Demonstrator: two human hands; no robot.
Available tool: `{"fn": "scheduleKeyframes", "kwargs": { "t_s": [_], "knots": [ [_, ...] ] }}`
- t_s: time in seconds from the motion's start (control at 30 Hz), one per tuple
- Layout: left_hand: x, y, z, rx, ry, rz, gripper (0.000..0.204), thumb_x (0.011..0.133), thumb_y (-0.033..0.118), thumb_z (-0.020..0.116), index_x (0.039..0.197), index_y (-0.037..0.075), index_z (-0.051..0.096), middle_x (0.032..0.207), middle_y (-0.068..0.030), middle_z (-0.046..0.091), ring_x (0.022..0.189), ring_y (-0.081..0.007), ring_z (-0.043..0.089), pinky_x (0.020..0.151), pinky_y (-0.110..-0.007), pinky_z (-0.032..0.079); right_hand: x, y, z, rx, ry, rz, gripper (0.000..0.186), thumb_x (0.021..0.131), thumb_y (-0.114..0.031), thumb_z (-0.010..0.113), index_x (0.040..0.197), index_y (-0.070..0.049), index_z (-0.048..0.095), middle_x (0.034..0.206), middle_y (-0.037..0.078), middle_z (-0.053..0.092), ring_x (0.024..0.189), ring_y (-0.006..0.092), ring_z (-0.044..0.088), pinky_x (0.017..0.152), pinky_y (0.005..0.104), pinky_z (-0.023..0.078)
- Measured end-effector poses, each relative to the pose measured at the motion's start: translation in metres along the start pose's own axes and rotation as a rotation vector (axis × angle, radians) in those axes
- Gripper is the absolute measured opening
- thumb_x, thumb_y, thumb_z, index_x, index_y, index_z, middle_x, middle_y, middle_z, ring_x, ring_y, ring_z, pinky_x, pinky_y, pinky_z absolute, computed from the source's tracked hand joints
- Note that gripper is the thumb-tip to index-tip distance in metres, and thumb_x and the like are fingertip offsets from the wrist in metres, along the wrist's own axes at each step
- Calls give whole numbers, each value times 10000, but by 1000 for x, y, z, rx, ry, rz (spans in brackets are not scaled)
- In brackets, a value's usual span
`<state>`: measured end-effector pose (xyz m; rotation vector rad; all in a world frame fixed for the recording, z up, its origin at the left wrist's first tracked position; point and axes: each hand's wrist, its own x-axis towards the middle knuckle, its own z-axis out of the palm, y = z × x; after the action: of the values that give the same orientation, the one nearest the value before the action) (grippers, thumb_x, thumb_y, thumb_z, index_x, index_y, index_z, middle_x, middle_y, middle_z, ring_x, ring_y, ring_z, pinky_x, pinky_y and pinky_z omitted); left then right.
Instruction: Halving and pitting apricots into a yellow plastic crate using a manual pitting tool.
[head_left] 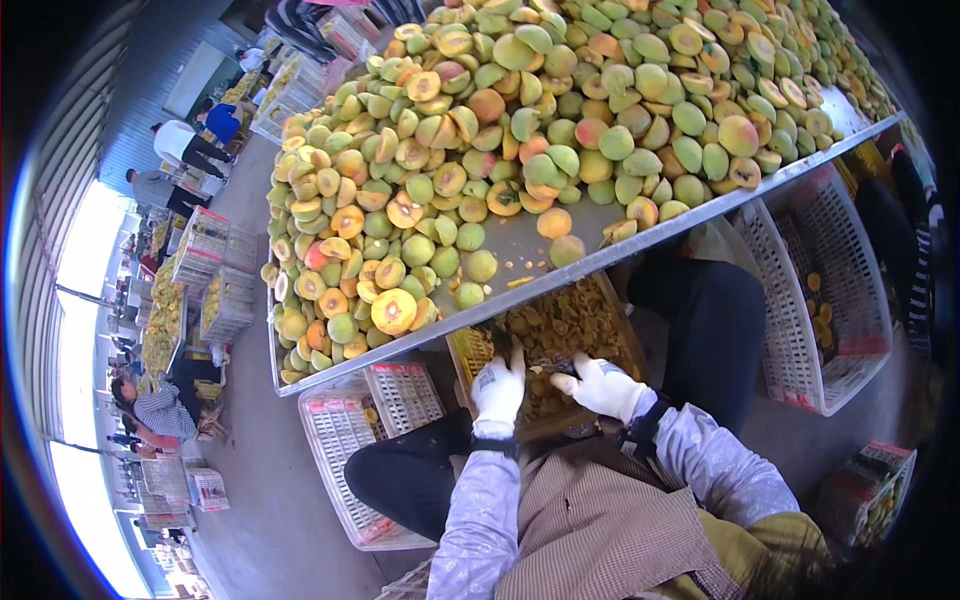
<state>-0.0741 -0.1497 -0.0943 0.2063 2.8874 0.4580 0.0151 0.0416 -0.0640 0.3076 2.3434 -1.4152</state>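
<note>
Both my hands wear white gloves and are above a yellow crate [462, 362] between my knees, which holds peach scraps [570, 325]. My left hand [498, 388] is over the crate's left side, fingers bent together and pointing away; what they hold, if anything, is hidden. Close by on the right, my right hand [605, 388] is curled with its fingertips toward the left hand. A small pale shape shows at those fingertips, too unclear to name. Just beyond is a metal-edged table [590, 262] heaped with green-yellow peaches [440, 190], many halved, with orange flesh.
White plastic baskets stand at my left [345, 470] and right [785, 300], the right one with a few orange pieces inside. Another filled basket [870, 490] is at the lower right. Several people work at the far left near fruit piles and stacked crates [215, 260].
</note>
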Motion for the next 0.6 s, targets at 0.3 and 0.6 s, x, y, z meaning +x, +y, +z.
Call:
{"fn": "scheduleKeyframes", "kwargs": {
  "t_s": [0.3, 0.6],
  "knots": [
    [-37, -126, -197, 81, 566, -277, 429, 969, 404, 585, 984, -8, 704, 882, -184, 704, 828, -341, 670, 775, -441, 515, -4, -10, -2, -68, 31, -27, 475, 959, -413, 570, 1154, 19, 545, 992, 286, 685, 971, 449, 658, 853, 489, 507],
    [15, -36, -201, 97, 435, 240, 263, 932, 262, 605, 1072, 50, 674, 1139, -175, 637, 1085, -393, 588, 923, -487, 478, -7, 10, 8, -162, 36, -119, 478, 959, -440, 551, 1123, 9, 544, 1004, 248, 693, 939, 424, 670, 834, 498, 518]
  ]
}}
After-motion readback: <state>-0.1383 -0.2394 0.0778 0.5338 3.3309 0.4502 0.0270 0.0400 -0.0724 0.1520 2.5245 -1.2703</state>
